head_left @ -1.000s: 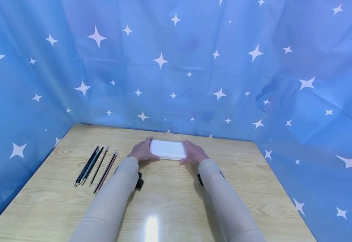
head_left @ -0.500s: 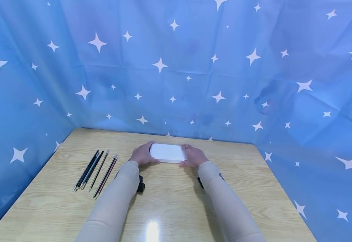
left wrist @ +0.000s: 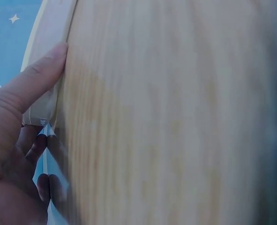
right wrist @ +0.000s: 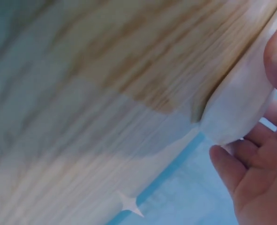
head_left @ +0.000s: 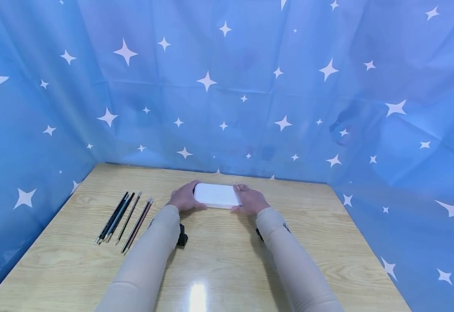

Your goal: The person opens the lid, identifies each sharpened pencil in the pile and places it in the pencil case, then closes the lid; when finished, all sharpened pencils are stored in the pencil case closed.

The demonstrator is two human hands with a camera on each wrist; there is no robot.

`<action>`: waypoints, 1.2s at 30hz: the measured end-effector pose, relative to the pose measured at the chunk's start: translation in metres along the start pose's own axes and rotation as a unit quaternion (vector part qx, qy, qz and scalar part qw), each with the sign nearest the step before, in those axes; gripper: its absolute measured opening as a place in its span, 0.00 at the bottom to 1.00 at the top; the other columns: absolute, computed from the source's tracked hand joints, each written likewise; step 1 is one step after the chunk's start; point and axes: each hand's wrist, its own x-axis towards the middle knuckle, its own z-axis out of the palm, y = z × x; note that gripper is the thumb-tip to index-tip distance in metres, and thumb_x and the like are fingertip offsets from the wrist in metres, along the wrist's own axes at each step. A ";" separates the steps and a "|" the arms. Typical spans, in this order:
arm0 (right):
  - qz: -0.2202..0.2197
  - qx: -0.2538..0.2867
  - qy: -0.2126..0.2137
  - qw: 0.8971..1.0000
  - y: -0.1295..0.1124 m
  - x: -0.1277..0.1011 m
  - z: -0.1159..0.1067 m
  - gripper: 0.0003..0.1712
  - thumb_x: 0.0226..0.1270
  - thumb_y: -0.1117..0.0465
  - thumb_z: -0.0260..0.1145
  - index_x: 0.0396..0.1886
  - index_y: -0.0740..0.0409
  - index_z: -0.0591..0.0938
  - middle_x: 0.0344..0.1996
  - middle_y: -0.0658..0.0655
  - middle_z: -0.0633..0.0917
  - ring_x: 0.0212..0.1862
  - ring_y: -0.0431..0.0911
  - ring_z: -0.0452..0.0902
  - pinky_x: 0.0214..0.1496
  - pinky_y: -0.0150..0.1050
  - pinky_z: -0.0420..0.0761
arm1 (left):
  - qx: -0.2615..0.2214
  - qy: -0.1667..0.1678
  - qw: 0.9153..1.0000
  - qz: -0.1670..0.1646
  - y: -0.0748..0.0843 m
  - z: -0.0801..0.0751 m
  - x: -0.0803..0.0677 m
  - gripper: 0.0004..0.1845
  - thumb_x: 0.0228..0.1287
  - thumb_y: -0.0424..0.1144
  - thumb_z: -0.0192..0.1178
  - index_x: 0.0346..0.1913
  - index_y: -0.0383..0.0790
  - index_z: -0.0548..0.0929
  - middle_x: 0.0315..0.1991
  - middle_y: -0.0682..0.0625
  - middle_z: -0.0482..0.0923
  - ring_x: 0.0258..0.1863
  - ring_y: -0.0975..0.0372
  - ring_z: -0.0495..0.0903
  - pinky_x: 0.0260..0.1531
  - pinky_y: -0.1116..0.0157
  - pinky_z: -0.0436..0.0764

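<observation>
Pencils (head_left: 124, 217) in head view only

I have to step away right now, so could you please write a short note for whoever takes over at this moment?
Left hand: grips the left end of the white box, thumb along its near edge.
Right hand: grips the right end of the same box.
The box is at the middle of the wooden table, toward the far side; whether it rests on the table or is just lifted cannot be told.
Pencils lie in a row on the left, untouched.
Done: both hands have hold of the box.
Left: probably opening the box and dealing with the pencils, though that is only a guess.
</observation>
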 end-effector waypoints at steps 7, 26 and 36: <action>0.040 -0.008 0.000 0.999 0.000 -0.006 0.001 0.61 0.59 0.31 0.70 0.79 0.63 0.59 0.75 0.64 0.65 0.76 0.57 0.60 0.71 0.52 0.70 | -0.019 -0.009 1.000 0.015 0.009 0.007 -0.002 0.55 0.39 0.54 0.85 0.73 0.49 0.69 0.65 0.48 0.76 0.63 0.49 0.74 0.63 0.44 0.64; 0.019 -0.017 -0.015 1.000 -0.008 -0.006 0.000 0.50 0.75 0.35 0.56 0.80 0.64 0.54 0.78 0.66 0.59 0.78 0.59 0.54 0.74 0.52 0.66 | -0.010 -0.017 1.000 0.000 0.006 0.002 -0.003 0.57 0.42 0.55 0.84 0.76 0.48 0.65 0.69 0.46 0.73 0.65 0.47 0.72 0.64 0.43 0.62; 0.012 0.033 -0.043 0.998 -0.005 -0.006 -0.013 0.47 0.78 0.38 0.54 0.81 0.63 0.52 0.78 0.68 0.56 0.79 0.60 0.49 0.77 0.55 0.58 | -0.012 -0.016 1.000 0.005 0.007 -0.002 -0.001 0.55 0.43 0.53 0.84 0.75 0.49 0.67 0.67 0.46 0.75 0.63 0.48 0.74 0.63 0.44 0.62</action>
